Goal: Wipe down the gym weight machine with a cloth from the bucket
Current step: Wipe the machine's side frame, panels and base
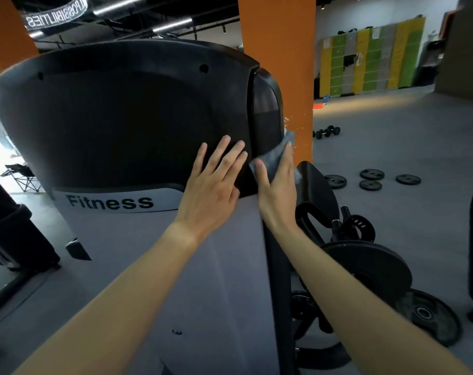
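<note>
The weight machine's black back shell (116, 117) fills the upper left, above a grey panel (154, 266) with a "Fitness" label. My left hand (213, 182) lies flat on the shell's lower right part, fingers straight and spread. My right hand (277, 182) presses a grey cloth (274, 155) against the shell's right edge, beside a black side pad (266, 115). Part of the cloth is hidden under my fingers. No bucket is in view.
An orange pillar (278, 50) stands right behind the machine. Black weight plates (370, 269) hang on the machine's right side; more plates (372, 174) and dumbbells (326, 131) lie on the grey floor. Coloured lockers (370, 60) line the far wall. A folding chair (20, 174) stands at left.
</note>
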The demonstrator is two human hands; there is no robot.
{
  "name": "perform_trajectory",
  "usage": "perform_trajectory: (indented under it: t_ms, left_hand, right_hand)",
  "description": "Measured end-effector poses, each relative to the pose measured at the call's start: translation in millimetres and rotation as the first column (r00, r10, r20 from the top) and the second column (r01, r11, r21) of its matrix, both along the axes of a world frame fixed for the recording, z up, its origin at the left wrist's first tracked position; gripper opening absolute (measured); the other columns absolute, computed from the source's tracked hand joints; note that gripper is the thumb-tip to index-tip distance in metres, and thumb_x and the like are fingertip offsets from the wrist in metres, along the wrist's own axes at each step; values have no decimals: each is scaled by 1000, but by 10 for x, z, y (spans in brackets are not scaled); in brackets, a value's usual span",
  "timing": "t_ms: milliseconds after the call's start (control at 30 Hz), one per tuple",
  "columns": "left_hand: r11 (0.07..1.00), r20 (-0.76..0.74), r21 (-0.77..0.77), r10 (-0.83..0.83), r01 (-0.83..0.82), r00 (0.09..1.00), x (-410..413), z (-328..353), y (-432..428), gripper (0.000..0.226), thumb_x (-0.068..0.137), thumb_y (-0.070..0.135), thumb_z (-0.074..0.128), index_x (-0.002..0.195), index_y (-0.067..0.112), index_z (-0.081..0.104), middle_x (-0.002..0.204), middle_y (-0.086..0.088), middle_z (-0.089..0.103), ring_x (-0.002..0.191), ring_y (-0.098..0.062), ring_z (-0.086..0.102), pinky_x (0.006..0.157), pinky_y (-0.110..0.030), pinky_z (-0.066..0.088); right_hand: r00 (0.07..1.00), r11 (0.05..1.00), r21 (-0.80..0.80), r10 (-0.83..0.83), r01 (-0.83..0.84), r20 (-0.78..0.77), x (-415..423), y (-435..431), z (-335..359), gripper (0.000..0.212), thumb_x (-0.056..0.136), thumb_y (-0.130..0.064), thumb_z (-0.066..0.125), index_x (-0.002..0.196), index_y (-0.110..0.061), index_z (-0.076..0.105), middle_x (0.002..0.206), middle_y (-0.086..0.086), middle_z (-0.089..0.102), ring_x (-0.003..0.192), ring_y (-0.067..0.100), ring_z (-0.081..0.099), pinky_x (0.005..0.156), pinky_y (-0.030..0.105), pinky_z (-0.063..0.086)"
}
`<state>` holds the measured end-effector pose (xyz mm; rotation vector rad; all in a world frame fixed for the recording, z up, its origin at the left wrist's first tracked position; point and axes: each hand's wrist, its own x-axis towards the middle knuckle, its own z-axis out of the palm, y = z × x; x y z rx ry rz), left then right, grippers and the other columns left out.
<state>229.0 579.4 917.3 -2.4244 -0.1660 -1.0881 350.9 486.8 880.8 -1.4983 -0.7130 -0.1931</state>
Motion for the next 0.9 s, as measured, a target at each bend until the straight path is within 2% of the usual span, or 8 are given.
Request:
perform_trajectory:
  t_ms: [133, 233, 367, 500, 600, 700, 833, 900]
  left_hand:
    - [998, 13, -63, -19, 20, 1000, -85, -6, 31, 65, 96, 9, 53, 158, 6, 34, 169, -5, 25, 160, -25, 10, 128, -55, 13]
    - [996, 10, -85, -32, 32, 999, -106, -94, 53, 65, 96, 10, 52, 159, 6, 34, 170, -4, 22, 160, -25, 8, 127, -55, 14]
    - [989, 4, -134, -56, 56, 998, -104, -191, 46, 66, 97, 13, 50, 160, 7, 32, 172, -5, 16, 160, -26, 3, 127, -55, 14]
    - [985, 10, -165, -58, 59, 998, -97, -212, 9, 65, 98, 16, 48, 160, 9, 32, 172, -6, 14, 160, -26, 0, 127, -55, 13]
    - [982, 28, -169, -84, 87, 996, -127, -181, 16, 65, 97, 16, 49, 160, 9, 33, 171, -6, 20, 160, -25, 6, 127, -54, 14]
    - [976, 99, -188, -89, 107, 991, -202, -118, 19, 63, 95, 15, 50, 156, 5, 38, 167, -8, 30, 159, -24, 15, 128, -51, 16]
    - [969, 198, -227, -56, 101, 979, -339, -18, 92, 56, 92, 6, 54, 147, 2, 46, 162, -11, 39, 157, -26, 23, 126, -52, 21]
    - [973, 195, -216, -44, 86, 980, -417, 16, 154, 57, 90, 5, 56, 147, 3, 46, 162, -11, 39, 157, -26, 24, 126, -52, 22]
  right_hand:
    - [997, 998, 50, -45, 41, 71, 4, 78, 339, 81, 104, -55, 50, 165, -27, 4, 173, -8, 9, 158, 10, 12, 126, 44, 27]
    - [996, 998, 41, -59, 56, 68, -30, 46, 66, 80, 105, -54, 50, 165, -26, 6, 172, -7, 12, 157, 8, 13, 125, 44, 27]
    - [996, 998, -43, -57, 54, -68, -167, -37, -499, 83, 103, -58, 49, 166, -28, 4, 171, -11, 13, 155, 6, 18, 122, 45, 35]
    - [991, 998, -38, -61, 57, -115, -236, -22, -396, 82, 103, -55, 51, 166, -26, 6, 172, -10, 14, 156, 8, 18, 124, 44, 31]
    - [994, 995, -11, -97, 98, 59, -249, 43, 55, 78, 105, -48, 53, 165, -28, 8, 173, -9, 4, 159, 8, 4, 128, 38, 20]
    - [940, 986, -38, -141, 160, 311, -338, 154, 346, 68, 108, -34, 51, 165, -23, 15, 173, -5, 1, 159, 12, -6, 129, 36, 15]
    - [747, 956, -165, -77, 244, 660, -441, 264, 9, 57, 111, -22, 44, 163, -13, 23, 173, 5, 10, 160, 25, -1, 127, 51, 21]
    - [648, 925, -197, -66, 325, 759, -393, 264, -148, 58, 110, -21, 46, 163, -11, 24, 172, 7, 13, 160, 29, 3, 123, 56, 26]
